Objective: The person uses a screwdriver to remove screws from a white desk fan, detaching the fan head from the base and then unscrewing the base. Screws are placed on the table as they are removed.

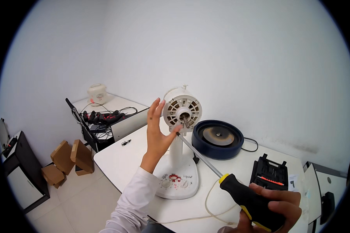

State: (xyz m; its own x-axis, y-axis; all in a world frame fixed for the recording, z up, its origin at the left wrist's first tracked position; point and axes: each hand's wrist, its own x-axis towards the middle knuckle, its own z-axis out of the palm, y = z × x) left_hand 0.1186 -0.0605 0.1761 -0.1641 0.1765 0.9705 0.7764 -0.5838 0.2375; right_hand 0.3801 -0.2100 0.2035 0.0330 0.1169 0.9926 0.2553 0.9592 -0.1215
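Observation:
A white electric fan with its blades and guard off stands on the table, its round motor housing (pixel 182 110) facing me with a bare metal shaft in the middle. My left hand (pixel 158 134) is at the housing's left side, fingers stretched up and thumb apart near its lower edge; whether it presses on the housing I cannot tell. In my right hand (pixel 278 206) is a large screwdriver (pixel 241 194) with a black and yellow handle. Its long shank slants up to the left, and the tip lies by my left thumb, just below the housing. Dials mark the fan's base (pixel 179 180).
Right of the fan sits a dark blue round tub-like thing (pixel 217 139) with a metal disc inside. Beyond it lies an open black tool case (pixel 270 173). A pale cord (pixel 208 202) loops across the table (pixel 116 155). Cardboard boxes (pixel 72 157) stand on the floor at left.

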